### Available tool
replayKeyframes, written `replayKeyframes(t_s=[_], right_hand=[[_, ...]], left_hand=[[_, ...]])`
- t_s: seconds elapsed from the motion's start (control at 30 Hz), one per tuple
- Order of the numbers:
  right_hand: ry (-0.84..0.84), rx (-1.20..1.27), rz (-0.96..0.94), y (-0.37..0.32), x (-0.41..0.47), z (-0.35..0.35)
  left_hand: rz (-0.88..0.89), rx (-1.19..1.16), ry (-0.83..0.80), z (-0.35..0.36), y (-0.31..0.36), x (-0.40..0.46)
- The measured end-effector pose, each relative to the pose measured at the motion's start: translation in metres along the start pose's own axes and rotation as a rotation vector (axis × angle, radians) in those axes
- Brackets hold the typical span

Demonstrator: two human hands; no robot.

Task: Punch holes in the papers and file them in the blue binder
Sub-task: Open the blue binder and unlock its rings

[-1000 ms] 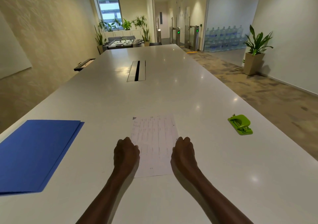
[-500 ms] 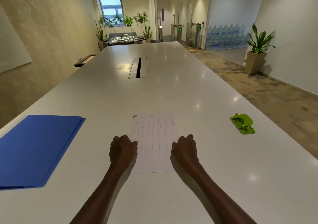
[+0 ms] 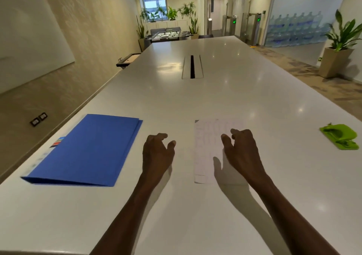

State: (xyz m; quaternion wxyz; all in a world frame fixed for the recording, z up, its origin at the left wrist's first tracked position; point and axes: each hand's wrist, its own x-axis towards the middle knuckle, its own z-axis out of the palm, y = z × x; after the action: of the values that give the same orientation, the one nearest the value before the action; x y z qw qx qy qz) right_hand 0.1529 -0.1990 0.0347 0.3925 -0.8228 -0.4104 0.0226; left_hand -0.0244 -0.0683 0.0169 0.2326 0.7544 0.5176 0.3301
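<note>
On the white counter (image 3: 225, 98) the papers (image 3: 205, 149) lie flat in front of the person. The right hand (image 3: 242, 151) is over their right part, fingers loosely bent, holding nothing. The left hand (image 3: 156, 152) is just left of the papers, fingers also loose and empty. The blue binder (image 3: 88, 151) lies closed at the left. The green hole punch (image 3: 339, 136) sits well apart at the right.

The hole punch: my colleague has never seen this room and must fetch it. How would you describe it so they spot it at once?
Look at the long white table, near end. To the right of the printed paper and the right hand, close to the table's right edge, lies the hole punch. It is small and the only lime-green thing there; the folder far left is blue.
</note>
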Motion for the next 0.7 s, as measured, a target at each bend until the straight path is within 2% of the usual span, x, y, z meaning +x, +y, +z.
replayKeyframes(t_s=[0.13, 0.2, 0.37, 0.53, 0.7], right_hand=[[0.057, 0.073, -0.095, -0.048, -0.015, 0.036], [0.059, 0.113, -0.170, -0.075, -0.026, 0.059], [-0.076, 0.145, -0.324, -0.130, -0.058, 0.130], [-0.123, 0.044, -0.421, -0.149, -0.083, 0.190], [-0.122, -0.023, -0.399, -0.155, -0.098, 0.224]], left_hand=[[0.114, -0.008, -0.018, -0.052, -0.044, 0.013], [0.153, 0.031, -0.081, -0.080, -0.073, 0.019], [0.203, 0.093, -0.290, -0.135, -0.148, 0.036], [0.256, 0.066, -0.412, -0.156, -0.193, 0.037], [0.332, 0.031, -0.461, -0.159, -0.214, 0.036]])
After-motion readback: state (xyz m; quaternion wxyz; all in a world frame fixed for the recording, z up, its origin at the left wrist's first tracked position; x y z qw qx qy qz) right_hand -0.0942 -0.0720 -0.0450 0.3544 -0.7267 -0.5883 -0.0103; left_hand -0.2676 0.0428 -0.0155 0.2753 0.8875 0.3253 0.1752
